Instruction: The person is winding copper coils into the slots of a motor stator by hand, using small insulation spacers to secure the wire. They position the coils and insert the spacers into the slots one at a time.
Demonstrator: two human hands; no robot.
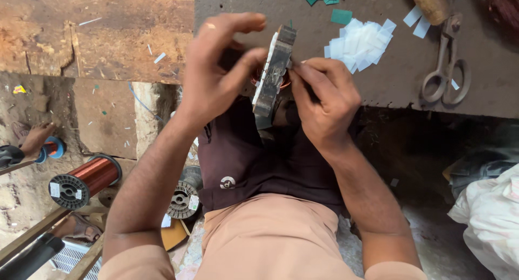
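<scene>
Left hand (216, 69) clamped on a motor stator core (274, 71), held upright on edge at the counter (378, 80) edge, over the lap. Right hand (323, 99) pinched together at the core's slot side; whatever it pinches is too small to tell. Pile of white paper slips (359, 43) near right hand, scissors (446, 63) farther right. Copper wire spool (86, 177) on floor, left.

Head-worn view, steeply down, close up.
</scene>
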